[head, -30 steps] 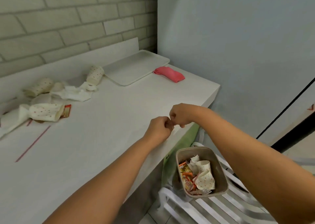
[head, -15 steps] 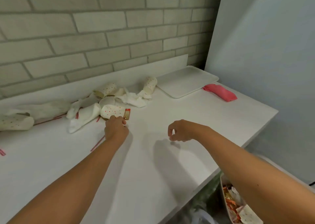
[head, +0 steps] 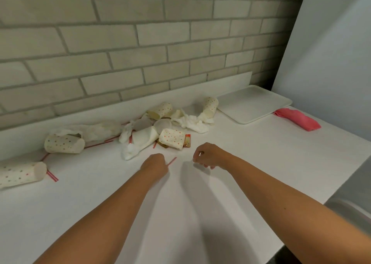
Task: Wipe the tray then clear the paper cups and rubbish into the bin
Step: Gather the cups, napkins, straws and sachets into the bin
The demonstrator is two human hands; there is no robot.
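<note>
**Cups all over the worktop**

The long white worktop (head: pixel 251 163) ran along a grey brick wall (head: pixel 140 42). The flat white rectangular plastic tray (head: pixel 254 103) sat in the far right corner, with a folded pink cloth (head: pixel 297 120) just beside it. Spotted paper cups (head: pixel 172 138) lay on their sides among crumpled white napkins (head: pixel 192 122) left of the tray. The left hand (head: pixel 155 163) pinched a thin red straw (head: pixel 172 161) near the pile. The right hand (head: pixel 208 156) hovered alongside, fingers loosely curled, nothing in it that I could see.
</note>
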